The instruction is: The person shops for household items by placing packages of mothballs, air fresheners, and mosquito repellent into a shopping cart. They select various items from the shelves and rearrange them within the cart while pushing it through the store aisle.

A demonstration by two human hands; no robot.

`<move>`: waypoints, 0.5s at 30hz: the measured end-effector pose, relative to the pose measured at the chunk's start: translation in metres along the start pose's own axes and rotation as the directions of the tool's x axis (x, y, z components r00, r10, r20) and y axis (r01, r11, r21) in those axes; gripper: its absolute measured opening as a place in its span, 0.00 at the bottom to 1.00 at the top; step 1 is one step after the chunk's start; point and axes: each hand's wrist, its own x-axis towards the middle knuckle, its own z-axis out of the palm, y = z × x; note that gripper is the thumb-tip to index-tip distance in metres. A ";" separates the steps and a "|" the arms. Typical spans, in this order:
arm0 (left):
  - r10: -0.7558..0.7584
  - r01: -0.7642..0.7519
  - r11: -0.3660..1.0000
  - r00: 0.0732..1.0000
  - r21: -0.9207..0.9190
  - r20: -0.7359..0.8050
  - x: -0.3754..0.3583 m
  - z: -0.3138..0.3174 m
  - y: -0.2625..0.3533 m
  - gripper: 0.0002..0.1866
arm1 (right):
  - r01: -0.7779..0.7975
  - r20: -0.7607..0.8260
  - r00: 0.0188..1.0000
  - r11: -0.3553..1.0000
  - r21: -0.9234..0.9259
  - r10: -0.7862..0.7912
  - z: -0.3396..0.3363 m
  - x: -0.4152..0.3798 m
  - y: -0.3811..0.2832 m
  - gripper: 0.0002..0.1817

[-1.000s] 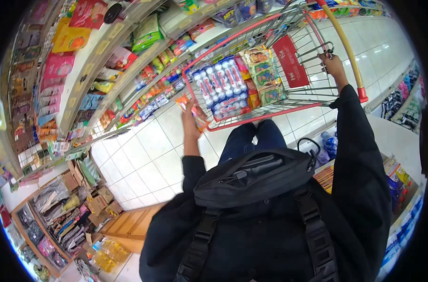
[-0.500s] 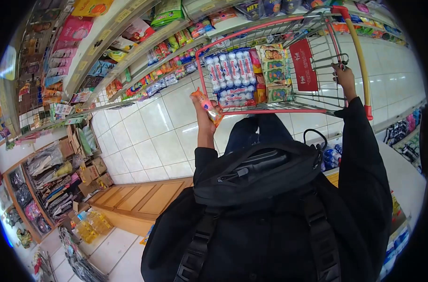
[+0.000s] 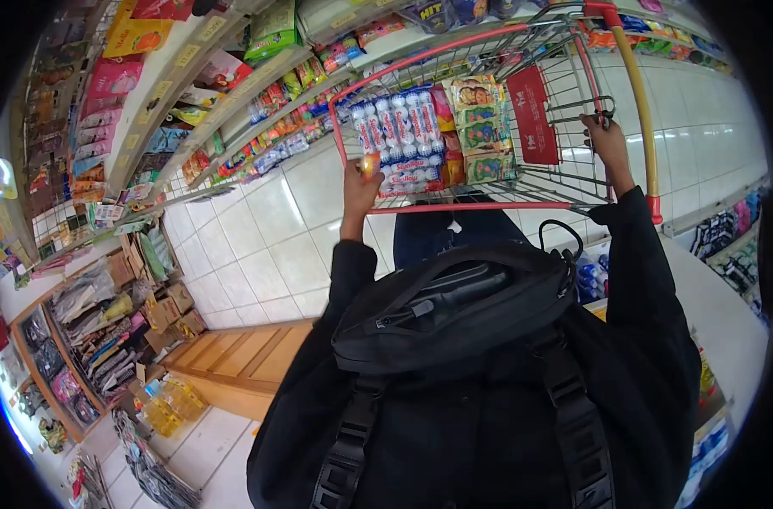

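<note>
A wire shopping cart (image 3: 437, 207) with red-coated rims stands in front of me. My left hand (image 3: 358, 197) is at its left end, closed round a small orange packet (image 3: 370, 165); most of the packet is hidden by the hand. My right hand (image 3: 608, 146) grips the metal wire frame near the yellow handle (image 3: 641, 110). Inside the cart lie clear packs of white balls labelled Swallow (image 3: 397, 127). Beside them are several yellow-green packets (image 3: 481, 127) and a red sign (image 3: 533, 115) on the cart's wire wall.
Shelves of bright snack-like packets (image 3: 293, 110) run along the left and top. White floor tiles (image 3: 251, 242) lie below them. A wooden cabinet (image 3: 242, 365) and yellow bottles (image 3: 173, 405) stand at lower left. A black bag (image 3: 454, 305) hangs on my chest.
My left hand has raised the orange packet and turned it, so less of it shows at the cart's corner. The cart appears slightly further left. My right hand keeps its grip.
</note>
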 end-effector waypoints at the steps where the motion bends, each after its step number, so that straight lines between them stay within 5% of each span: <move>1: 0.044 -0.048 0.995 0.998 0.086 0.043 0.005 0.000 0.002 0.23 | -0.019 0.004 1.000 1.000 -0.005 0.019 0.002 -0.005 -0.001 0.24; 4: 0.095 -0.187 0.942 0.944 0.277 0.316 0.026 0.008 -0.010 0.24 | -0.065 0.034 0.997 0.995 0.076 0.063 0.005 -0.006 0.003 0.22; 7: 0.033 -0.297 0.901 0.774 0.317 0.632 0.047 0.029 -0.040 0.20 | -0.106 0.016 0.994 0.992 0.064 0.105 0.003 -0.002 0.004 0.21; 11: -0.044 -0.262 0.893 0.758 0.366 0.651 0.044 0.063 -0.082 0.18 | -0.130 0.009 0.991 0.989 0.064 0.130 0.003 -0.003 0.003 0.20; 13: 0.056 -0.506 0.799 0.601 0.325 0.797 0.045 0.077 -0.122 0.22 | -0.138 0.017 0.990 0.987 0.083 0.137 0.003 -0.003 0.004 0.20; 15: -0.004 -0.389 0.831 0.710 0.397 0.705 0.026 0.080 -0.136 0.27 | -0.134 0.022 0.991 0.989 0.064 0.133 0.001 -0.004 0.003 0.20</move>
